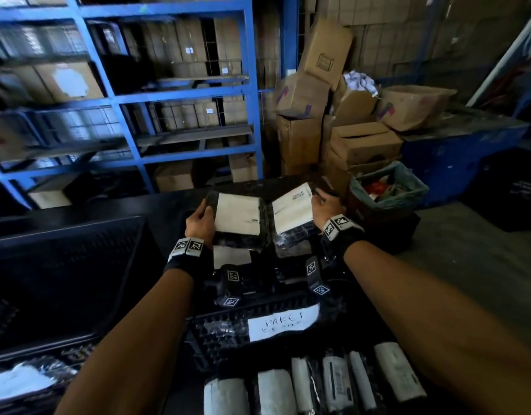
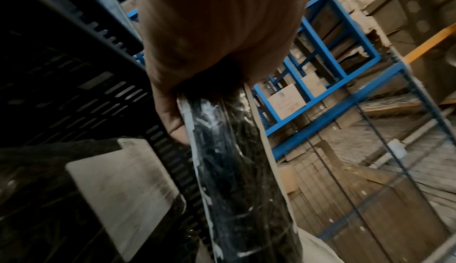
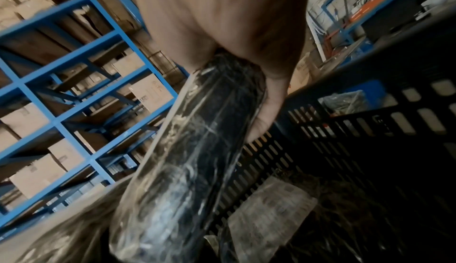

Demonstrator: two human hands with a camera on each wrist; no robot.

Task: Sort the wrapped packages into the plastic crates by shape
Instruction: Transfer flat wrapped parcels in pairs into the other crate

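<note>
The left hand [image 1: 200, 223] grips one flat package [image 1: 238, 219] and the right hand [image 1: 323, 211] grips another flat package [image 1: 292, 210], both above the labelled crate [image 1: 243, 330], which already holds some. A row of rolled packages [image 1: 312, 384] below its near wall looks unsorted.

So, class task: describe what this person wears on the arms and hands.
Both forearms are bare, with no sleeves or gloves. The left hand and right hand each have a black wrist strap carrying white square tags printed with black block-pattern codes.
</note>
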